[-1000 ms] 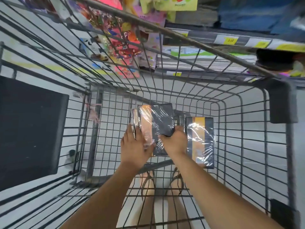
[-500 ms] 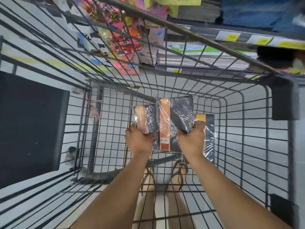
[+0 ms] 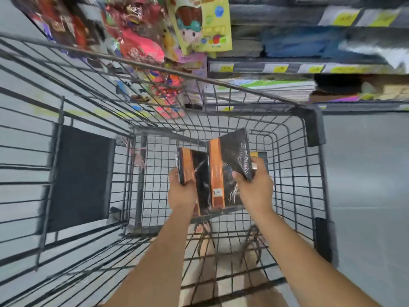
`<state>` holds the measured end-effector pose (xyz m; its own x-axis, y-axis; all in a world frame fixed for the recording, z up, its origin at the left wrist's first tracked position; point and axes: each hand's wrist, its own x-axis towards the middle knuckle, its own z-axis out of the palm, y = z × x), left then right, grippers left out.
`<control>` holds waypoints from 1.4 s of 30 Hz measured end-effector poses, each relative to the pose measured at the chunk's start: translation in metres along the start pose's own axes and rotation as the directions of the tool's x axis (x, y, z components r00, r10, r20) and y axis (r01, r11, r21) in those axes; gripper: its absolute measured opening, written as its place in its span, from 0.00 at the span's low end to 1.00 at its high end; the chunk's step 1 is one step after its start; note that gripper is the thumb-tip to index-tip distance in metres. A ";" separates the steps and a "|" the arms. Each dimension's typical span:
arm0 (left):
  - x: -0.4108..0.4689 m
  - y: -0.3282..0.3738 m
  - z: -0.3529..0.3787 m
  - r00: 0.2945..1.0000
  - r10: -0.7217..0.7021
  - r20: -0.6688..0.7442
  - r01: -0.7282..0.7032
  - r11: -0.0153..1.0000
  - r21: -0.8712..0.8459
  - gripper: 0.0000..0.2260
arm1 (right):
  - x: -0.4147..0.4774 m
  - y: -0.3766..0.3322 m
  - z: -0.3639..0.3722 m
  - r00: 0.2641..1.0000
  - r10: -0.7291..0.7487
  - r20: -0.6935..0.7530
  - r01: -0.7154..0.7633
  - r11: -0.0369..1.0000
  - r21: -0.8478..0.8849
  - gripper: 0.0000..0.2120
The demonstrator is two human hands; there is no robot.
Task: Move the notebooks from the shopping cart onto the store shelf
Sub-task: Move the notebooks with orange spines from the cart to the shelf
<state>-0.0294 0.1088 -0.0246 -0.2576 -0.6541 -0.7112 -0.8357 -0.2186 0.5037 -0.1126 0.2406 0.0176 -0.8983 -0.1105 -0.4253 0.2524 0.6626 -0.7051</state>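
Note:
Inside the wire shopping cart (image 3: 294, 151) I hold two shrink-wrapped black notebooks with orange spine bands. My left hand (image 3: 181, 191) grips the left notebook (image 3: 188, 167) at its lower edge. My right hand (image 3: 254, 187) grips the right notebook (image 3: 230, 165), which is larger in view and tilted. Both are lifted above the cart floor. Another notebook (image 3: 261, 156) lies on the cart bottom, mostly hidden behind my right hand. The store shelf (image 3: 287, 68) with yellow price tags runs across the upper right.
Stacks of paper goods (image 3: 265, 89) fill the shelf just beyond the cart's far rim. Colourful hanging packets (image 3: 141, 45) crowd the upper left. A black panel (image 3: 81, 178) sits on the cart's left side. My sandalled feet (image 3: 208, 240) show through the mesh.
Both hands have raised the two notebooks off the cart floor and spread them apart. My view has tilted up, showing more of the shelf.

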 end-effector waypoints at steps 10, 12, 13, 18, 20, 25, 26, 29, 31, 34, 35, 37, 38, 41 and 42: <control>-0.107 0.052 -0.047 0.955 0.173 -0.240 -0.189 0.981 -0.048 0.23 | -0.035 -0.047 -0.110 0.994 -0.101 -0.052 0.112 0.934 0.339 0.20; -0.129 0.068 -0.047 0.928 0.197 -0.316 -0.227 0.972 -0.062 0.24 | -0.030 -0.043 -0.142 0.995 -0.066 -0.081 0.092 0.919 0.383 0.20; -0.139 0.076 -0.046 0.911 0.215 -0.353 -0.261 0.961 -0.088 0.24 | -0.026 -0.040 -0.160 0.995 -0.039 -0.088 0.072 0.911 0.405 0.20; -0.206 0.125 -0.017 0.838 0.265 -0.476 -0.408 0.884 -0.227 0.18 | -0.006 -0.016 -0.252 0.992 0.038 -0.122 0.027 0.867 0.497 0.20; -0.227 0.139 0.001 0.851 0.244 -0.464 -0.422 0.845 -0.328 0.19 | 0.002 -0.004 -0.283 0.990 0.058 -0.127 0.011 0.874 0.487 0.20; -0.255 0.170 0.045 0.932 0.187 -0.310 -0.333 0.779 -0.531 0.22 | 0.027 0.007 -0.337 0.983 0.091 -0.158 -0.002 0.871 0.492 0.19; -0.256 0.177 0.052 0.938 0.193 -0.286 -0.327 0.766 -0.553 0.22 | 0.034 0.006 -0.344 0.982 0.105 -0.155 -0.010 0.856 0.516 0.19; -0.253 0.200 0.073 0.962 0.183 -0.202 -0.271 0.728 -0.630 0.25 | 0.062 0.002 -0.354 0.977 0.160 -0.144 -0.049 0.816 0.576 0.19; -0.245 0.219 0.089 0.971 0.191 -0.144 -0.239 0.724 -0.647 0.24 | 0.085 -0.002 -0.361 0.971 0.178 -0.157 -0.048 0.795 0.604 0.17; -0.230 0.249 0.113 0.966 0.240 -0.092 -0.242 0.732 -0.637 0.20 | 0.123 -0.010 -0.374 0.960 0.219 -0.173 -0.065 0.778 0.625 0.15; -0.225 0.258 0.121 0.964 0.251 -0.084 -0.248 0.746 -0.618 0.18 | 0.135 -0.014 -0.379 0.956 0.237 -0.175 -0.075 0.771 0.632 0.16; -0.217 0.276 0.137 0.965 0.258 -0.056 -0.238 0.762 -0.602 0.18 | 0.159 -0.019 -0.389 0.946 0.271 -0.180 -0.092 0.754 0.651 0.19; -0.214 0.284 0.145 0.968 0.248 -0.038 -0.221 0.766 -0.603 0.20 | 0.170 -0.022 -0.394 0.941 0.287 -0.177 -0.102 0.743 0.662 0.20; -0.202 0.301 0.169 0.978 0.209 0.003 -0.163 0.772 -0.614 0.24 | 0.206 -0.027 -0.408 0.934 0.317 -0.167 -0.117 0.710 0.694 0.19; -0.199 0.305 0.178 0.980 0.199 0.018 -0.147 0.777 -0.612 0.25 | 0.219 -0.028 -0.413 0.934 0.319 -0.162 -0.118 0.702 0.703 0.18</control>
<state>-0.3197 0.3006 0.1834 -0.4272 -0.6715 -0.6055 -0.3154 -0.5170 0.7958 -0.4645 0.5035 0.1786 -0.8164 0.2288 -0.5302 0.5358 -0.0424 -0.8433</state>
